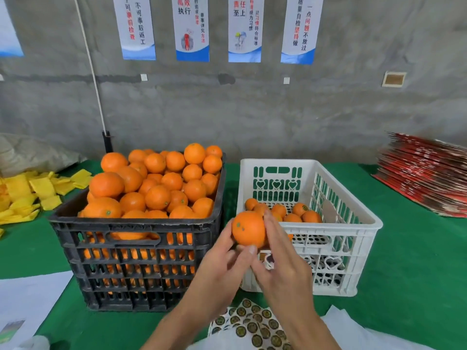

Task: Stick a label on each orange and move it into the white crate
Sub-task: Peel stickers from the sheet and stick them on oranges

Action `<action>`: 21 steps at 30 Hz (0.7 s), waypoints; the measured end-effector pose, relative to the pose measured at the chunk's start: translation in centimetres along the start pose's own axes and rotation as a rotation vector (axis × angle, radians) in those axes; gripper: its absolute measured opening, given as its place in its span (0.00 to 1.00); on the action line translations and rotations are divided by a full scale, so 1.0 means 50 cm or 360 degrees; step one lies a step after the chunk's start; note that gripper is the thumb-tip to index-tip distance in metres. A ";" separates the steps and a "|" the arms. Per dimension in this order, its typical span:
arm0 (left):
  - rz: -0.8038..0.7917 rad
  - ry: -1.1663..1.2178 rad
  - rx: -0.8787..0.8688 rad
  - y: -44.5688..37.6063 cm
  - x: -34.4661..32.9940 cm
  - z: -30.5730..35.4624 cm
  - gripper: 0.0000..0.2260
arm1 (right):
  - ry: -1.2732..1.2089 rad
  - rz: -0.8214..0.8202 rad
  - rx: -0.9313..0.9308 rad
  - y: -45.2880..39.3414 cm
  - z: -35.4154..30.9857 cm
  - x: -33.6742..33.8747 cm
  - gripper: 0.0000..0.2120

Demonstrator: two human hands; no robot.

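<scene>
Left hand (222, 258) cups 1 orange (249, 229) at frame centre; right hand (280, 258) presses straight fingers on its right side. White crate (353, 248) sits immediately right, nearer the right hand.

This is a fruit packing room. A green-covered worktop (404, 261) stands against a bare concrete wall (252, 109) hung with workplace slogan posters (193, 29). On the worktop sit a black crate (136, 261) heaped with oranges, a white crate (353, 223) just right of it, a sticker sheet (252, 322) in front, and flattened red cartons (424, 173) far right.
</scene>
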State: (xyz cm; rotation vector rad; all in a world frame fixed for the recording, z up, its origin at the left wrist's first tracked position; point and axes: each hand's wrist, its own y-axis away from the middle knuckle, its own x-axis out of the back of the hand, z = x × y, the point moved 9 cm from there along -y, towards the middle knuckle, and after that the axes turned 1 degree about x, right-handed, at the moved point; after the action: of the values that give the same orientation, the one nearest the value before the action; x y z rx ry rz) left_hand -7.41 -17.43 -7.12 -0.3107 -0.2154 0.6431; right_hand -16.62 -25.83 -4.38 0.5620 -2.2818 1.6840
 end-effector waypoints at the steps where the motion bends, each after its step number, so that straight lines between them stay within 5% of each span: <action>1: 0.0005 -0.0118 -0.0032 -0.026 0.006 0.022 0.29 | -0.0030 0.0006 -0.0103 -0.031 0.022 0.001 0.32; 5: 0.0402 -0.0389 -0.0228 -0.119 0.106 0.097 0.21 | -0.0026 -0.0139 -0.0183 -0.126 0.076 -0.029 0.34; 8: 0.0588 -0.1037 -0.0181 -0.197 0.205 0.110 0.13 | -0.0104 -0.0151 -0.0018 -0.136 0.081 -0.043 0.29; 12: -0.0165 -0.1716 0.0600 -0.278 0.269 -0.010 0.28 | -0.0095 -0.0135 0.0007 -0.097 0.074 -0.059 0.22; 14: -0.0371 -0.1881 0.0740 -0.287 0.268 -0.036 0.31 | -0.0106 -0.0149 0.0005 -0.080 0.070 -0.066 0.19; 19: -0.0386 -0.2110 0.0746 -0.317 0.261 -0.058 0.29 | -0.0101 -0.0138 0.0010 -0.051 0.055 -0.071 0.18; 21: -0.0177 -0.2053 0.0636 -0.314 0.270 -0.022 0.28 | -0.0135 -0.0114 0.0026 -0.046 0.053 -0.062 0.18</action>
State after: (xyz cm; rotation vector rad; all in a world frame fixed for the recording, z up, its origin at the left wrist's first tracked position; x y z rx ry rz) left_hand 12.14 -21.21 -1.32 0.5481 -1.3054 0.6819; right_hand -12.74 -28.47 -4.54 0.7230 -2.2785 1.6769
